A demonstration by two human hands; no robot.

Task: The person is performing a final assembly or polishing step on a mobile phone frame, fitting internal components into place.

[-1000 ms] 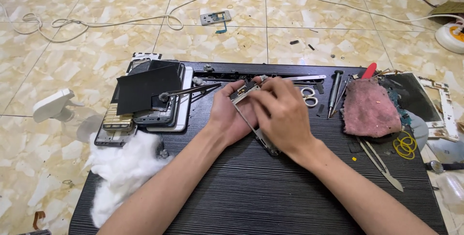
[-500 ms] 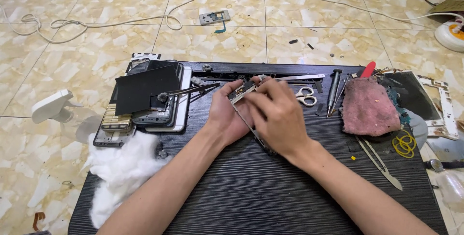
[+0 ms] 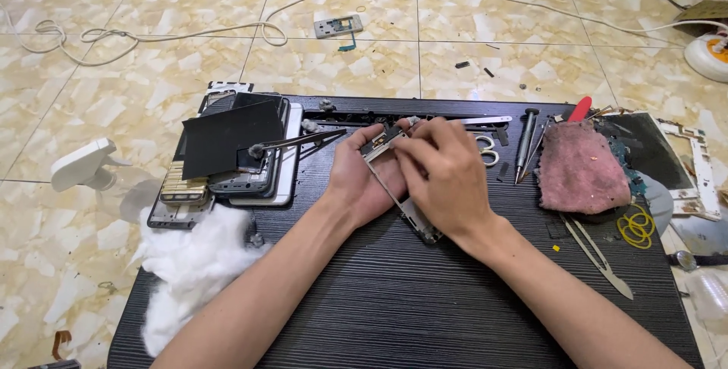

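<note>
Far left on the tiled floor: a white spray-bottle head. Next, at the left edge of the black ribbed mat, a wad of white cotton wool below a stack of phones and phone parts, with tweezers lying across the top of the stack. Mid-mat, left hand palm-up, fingers curled loosely to cradle a thin phone frame that runs diagonally from near the fingertips down to the heel of the other hand. Right hand laid over the frame, fingers bent and drawn together, tips pressed down on the frame's upper end; whether a small tool is pinched there cannot be told. Just beyond the knuckles, small scissors, partly hidden. Further right, two slim screwdrivers side by side, then a pink rag, a red-handled tool above it, long metal tweezers below it, and yellow rubber bands near the mat's right edge.
</note>
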